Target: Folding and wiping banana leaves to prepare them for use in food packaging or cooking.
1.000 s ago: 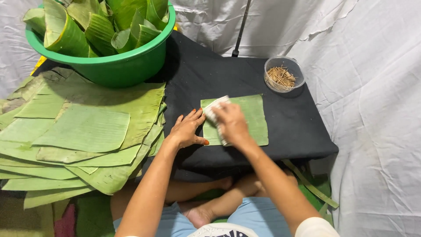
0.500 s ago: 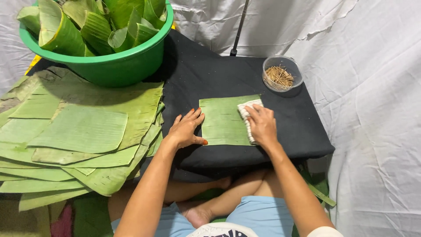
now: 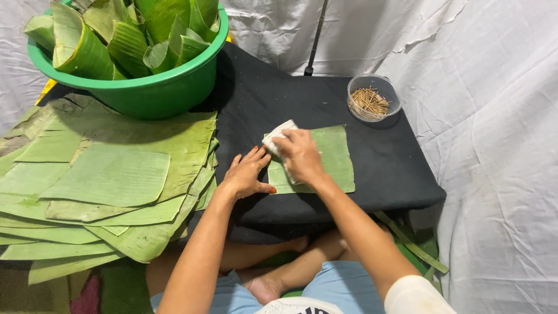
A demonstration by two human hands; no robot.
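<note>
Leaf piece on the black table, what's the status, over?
Left hand flat, pinning leaf piece at its edge. Right hand pressing white cloth on it. Nothing in the way; stick bowl apart.

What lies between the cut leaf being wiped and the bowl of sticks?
Only bare black cloth separates the leaf piece from the clear bowl, per the head view.

Bright, even overhead light — soft shadow under green basin (image 3: 145, 93), sharp focus, slight wide-angle bend at edges.
</note>
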